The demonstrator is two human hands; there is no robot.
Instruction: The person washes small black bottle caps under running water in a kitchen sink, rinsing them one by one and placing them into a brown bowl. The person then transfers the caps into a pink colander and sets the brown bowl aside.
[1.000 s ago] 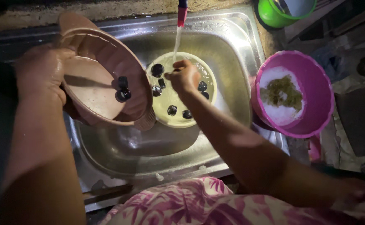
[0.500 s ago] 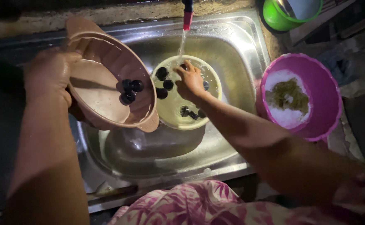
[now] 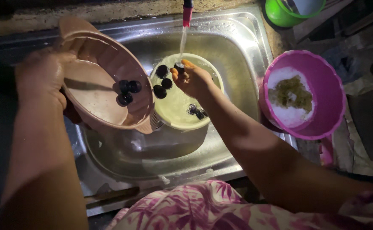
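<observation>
We have 3 dark fruits (image 3: 127,91) rinsed in the tan bowl (image 3: 97,102), gripped by our left hand (image 3: 41,74). Our right hand (image 3: 192,79) pinches what looks like another under the tap (image 3: 187,10); about 5 remain in the yellow bowl (image 3: 178,115) beside it.

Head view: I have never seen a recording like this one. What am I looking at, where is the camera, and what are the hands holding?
The camera sits on a person's head and looks down at their own two bare hands over a stainless steel sink. The left hand holds a tilted brownish-pink plastic bowl with a few dark round fruits inside. The right hand holds one dark fruit under the water stream from the red-tipped tap, above a pale round bowl of water where more fruits float. Right of the sink stands a pink plastic bowl with white and greenish contents, and a green cup behind it.
</observation>
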